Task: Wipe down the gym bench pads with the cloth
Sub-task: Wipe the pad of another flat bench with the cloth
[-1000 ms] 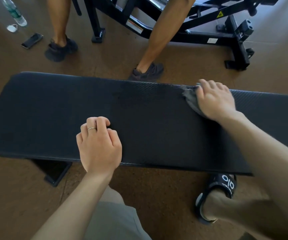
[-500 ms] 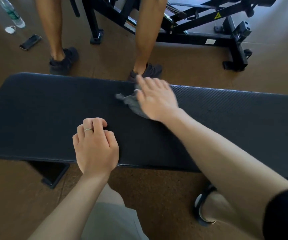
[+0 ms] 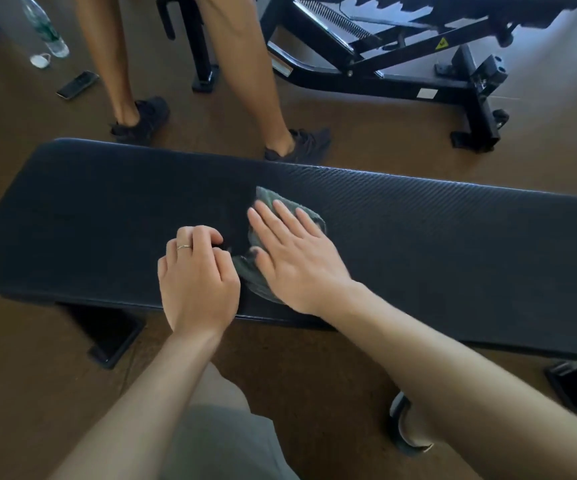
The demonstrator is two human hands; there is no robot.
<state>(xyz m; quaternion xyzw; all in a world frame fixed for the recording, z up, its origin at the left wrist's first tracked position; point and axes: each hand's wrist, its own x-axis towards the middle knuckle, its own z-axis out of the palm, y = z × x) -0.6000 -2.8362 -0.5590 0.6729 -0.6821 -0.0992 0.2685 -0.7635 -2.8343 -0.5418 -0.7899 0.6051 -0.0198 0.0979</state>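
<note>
A long black gym bench pad (image 3: 453, 244) stretches across the view from left to right. A grey cloth (image 3: 290, 204) lies on its middle, mostly covered by my right hand (image 3: 297, 258), which presses flat on it with fingers spread. My left hand (image 3: 195, 278), wearing a ring, rests on the pad's near edge just left of the cloth, fingers curled with nothing in them, its thumb side touching the cloth's edge.
Another person's legs (image 3: 245, 81) in dark shoes stand just beyond the bench. A black exercise machine frame (image 3: 401, 74) is at the back right. A water bottle (image 3: 42, 27), its cap and a phone (image 3: 77, 84) lie on the floor at back left. My sandalled foot (image 3: 408, 427) is below the bench.
My right hand has swept the cloth leftward along the pad and then toward the near edge, ending beside my left hand. The left hand stayed put. The other person's legs shifted.
</note>
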